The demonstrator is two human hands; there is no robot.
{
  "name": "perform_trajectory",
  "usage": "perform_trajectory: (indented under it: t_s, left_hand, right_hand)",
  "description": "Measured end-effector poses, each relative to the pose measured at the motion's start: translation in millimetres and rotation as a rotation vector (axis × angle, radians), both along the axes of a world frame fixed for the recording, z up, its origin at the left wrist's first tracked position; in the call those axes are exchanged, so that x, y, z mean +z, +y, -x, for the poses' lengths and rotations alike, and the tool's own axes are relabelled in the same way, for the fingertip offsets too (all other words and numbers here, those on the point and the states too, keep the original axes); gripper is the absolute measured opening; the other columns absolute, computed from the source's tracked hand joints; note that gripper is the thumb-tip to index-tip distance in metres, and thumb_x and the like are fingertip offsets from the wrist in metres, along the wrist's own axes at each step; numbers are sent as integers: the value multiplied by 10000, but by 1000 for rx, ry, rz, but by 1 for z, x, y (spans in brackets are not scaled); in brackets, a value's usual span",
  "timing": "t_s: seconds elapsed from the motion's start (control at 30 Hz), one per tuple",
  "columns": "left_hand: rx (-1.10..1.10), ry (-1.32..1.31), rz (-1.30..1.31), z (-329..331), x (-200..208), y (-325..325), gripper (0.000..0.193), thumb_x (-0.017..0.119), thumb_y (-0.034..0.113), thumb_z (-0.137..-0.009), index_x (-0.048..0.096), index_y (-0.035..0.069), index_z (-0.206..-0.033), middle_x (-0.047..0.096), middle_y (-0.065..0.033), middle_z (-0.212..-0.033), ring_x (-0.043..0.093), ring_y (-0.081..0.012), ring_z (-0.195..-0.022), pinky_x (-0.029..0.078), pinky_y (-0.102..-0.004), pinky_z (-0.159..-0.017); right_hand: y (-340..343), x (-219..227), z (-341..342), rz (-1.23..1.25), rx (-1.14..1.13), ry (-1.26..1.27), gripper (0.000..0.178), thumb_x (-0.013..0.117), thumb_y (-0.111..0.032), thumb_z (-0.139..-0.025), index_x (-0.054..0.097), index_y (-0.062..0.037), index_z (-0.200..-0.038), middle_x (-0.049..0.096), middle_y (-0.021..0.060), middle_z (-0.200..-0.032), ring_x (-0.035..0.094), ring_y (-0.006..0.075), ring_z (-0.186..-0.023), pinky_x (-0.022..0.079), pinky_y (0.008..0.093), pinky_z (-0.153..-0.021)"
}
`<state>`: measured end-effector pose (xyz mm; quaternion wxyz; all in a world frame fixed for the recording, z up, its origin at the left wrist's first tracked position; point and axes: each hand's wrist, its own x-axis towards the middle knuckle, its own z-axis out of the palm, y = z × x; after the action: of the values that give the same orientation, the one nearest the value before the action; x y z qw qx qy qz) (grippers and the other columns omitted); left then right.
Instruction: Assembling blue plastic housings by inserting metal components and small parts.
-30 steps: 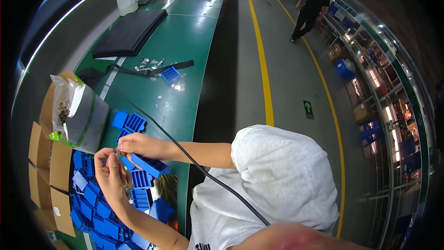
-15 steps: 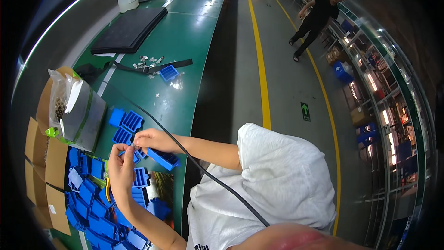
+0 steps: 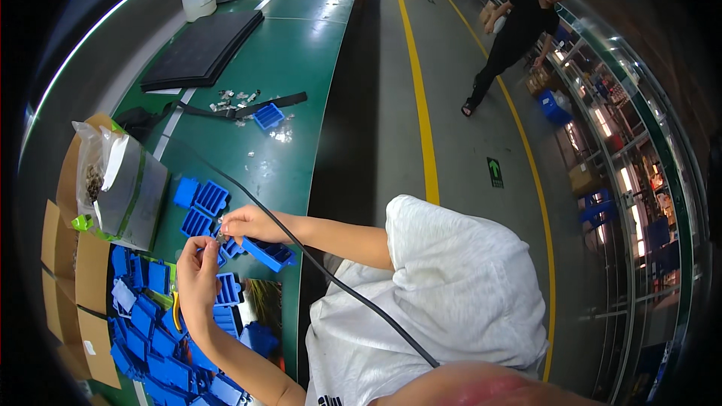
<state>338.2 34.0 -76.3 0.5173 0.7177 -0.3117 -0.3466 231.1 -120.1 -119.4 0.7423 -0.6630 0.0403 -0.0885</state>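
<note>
Oblong blue plastic box (image 3: 268, 255) juts from beneath right fingers (image 3: 235, 224).

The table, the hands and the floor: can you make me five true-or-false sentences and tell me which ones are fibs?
1. The jar has a green lid. True.
2. The left hand and right hand are far apart. False: their fingertips are close together, at a small piece.
3. A blue box is near the shiny bits. True.
4. The floor lines are red. False: they are yellow.
5. A person in dark clothes is in the aisle. True.
</note>
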Motion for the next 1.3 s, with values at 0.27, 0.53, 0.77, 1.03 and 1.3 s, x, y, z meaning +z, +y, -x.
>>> perform_trajectory:
  t_s: [0.27,0.53,0.77,1.03,1.3]
  left_hand:
    - [41,-15,13,-2,-3,4,182,532,233,-930,540,58,-878,412,60,-566,328,-10,-405,258,-176,-340]
    - [25,-3,10,-1,-5,0,169,520,220,-934,535,60,-883,388,66,-552,310,-6,-403,251,-178,-338]
    - [47,38,59,0,-6,0,168,505,237,-950,516,79,-895,342,72,-536,257,6,-399,210,-165,-336]
    - [76,17,120,-2,-6,-1,133,518,194,-937,514,61,-920,361,68,-549,285,0,-414,248,-173,-341]
    - [244,32,249,-3,26,29,179,546,238,-920,541,65,-968,433,54,-597,403,-24,-433,306,-180,-376]
  right_hand:
    - [4,-2,-2,0,-36,11,303,466,-313,-939,569,-27,-943,524,-9,-700,471,54,-668,407,203,-636]
    - [5,-3,0,39,-84,-12,313,462,-316,-944,573,-25,-918,513,-10,-710,465,56,-701,394,210,-680]
    - [3,-5,-4,80,-75,-4,298,461,-273,-942,601,-11,-960,528,-7,-724,471,54,-707,393,216,-696]
    - [6,-16,-7,-11,-130,-4,362,450,-358,-944,585,-23,-919,527,1,-711,491,60,-707,402,210,-659]
    - [43,-59,55,-585,-20,758,523,432,-537,-893,572,-36,-948,540,12,-752,549,112,-662,488,291,-630]
